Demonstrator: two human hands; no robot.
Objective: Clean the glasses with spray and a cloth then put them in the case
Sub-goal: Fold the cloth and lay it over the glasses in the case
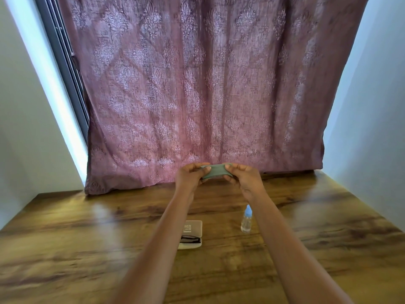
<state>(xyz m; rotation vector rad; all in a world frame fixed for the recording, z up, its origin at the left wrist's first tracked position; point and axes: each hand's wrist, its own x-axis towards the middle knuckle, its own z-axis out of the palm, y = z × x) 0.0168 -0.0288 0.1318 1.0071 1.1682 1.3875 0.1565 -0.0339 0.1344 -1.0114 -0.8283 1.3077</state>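
While both arms reach forward over the wooden table [87, 238], the left hand [190, 175] and the right hand [243, 176] hold a green cloth [215, 171] stretched between them; each hand pinches one end, thumb on the near face and fingers curled behind; the cloth is raised above the table's far edge, in front of the curtain's lower hem.

Below, the glasses case [192, 227] lies open on the table between the two forearms, its left edge hidden by the left forearm; the dark-framed glasses [190, 239] lie folded in its near half, the printed lid lying flat beyond them; the spray bottle [246, 220], clear with a blue cap, stands upright to the right of the case, apart from it and just beside the inner edge of the right forearm.

A patterned mauve curtain [197, 84] closes the far side, its hem resting on the tabletop; a dark window frame [63, 62] shows at its left edge; pale walls [372, 106] bound the table left and right; broad stretches of wood lie between the case and the left wall, and between the bottle and the right wall.
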